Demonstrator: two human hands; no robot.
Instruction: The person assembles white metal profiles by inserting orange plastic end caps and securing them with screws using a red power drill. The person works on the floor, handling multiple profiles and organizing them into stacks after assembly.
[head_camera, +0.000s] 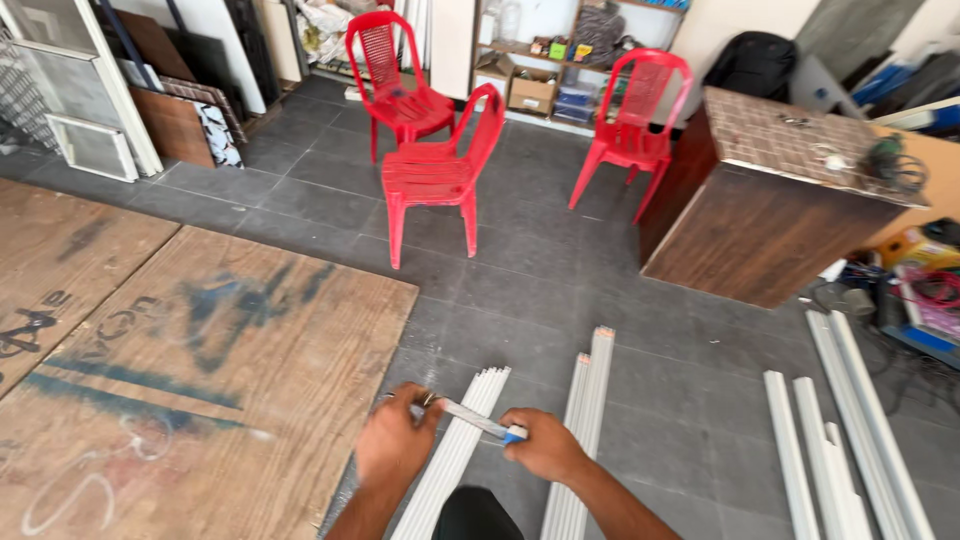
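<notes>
My left hand (393, 443) and my right hand (546, 446) are low in the view, over the grey tiled floor. Between them stretches a thin metal strip with a blue end (478, 421), likely a measuring tape; the left hand pinches one end and the right hand grips the blue end. The strip lies across a bundle of white profiles (455, 450) on the floor. A second bundle of white profiles (585, 410) lies just right of my right hand.
Large plywood sheets (190, 380) cover the floor at left. Three red plastic chairs (437, 170) stand ahead. A brown wooden cabinet (770, 215) sits at right, with more white profiles (850, 420) and cables beside it. Panels lean on the left wall.
</notes>
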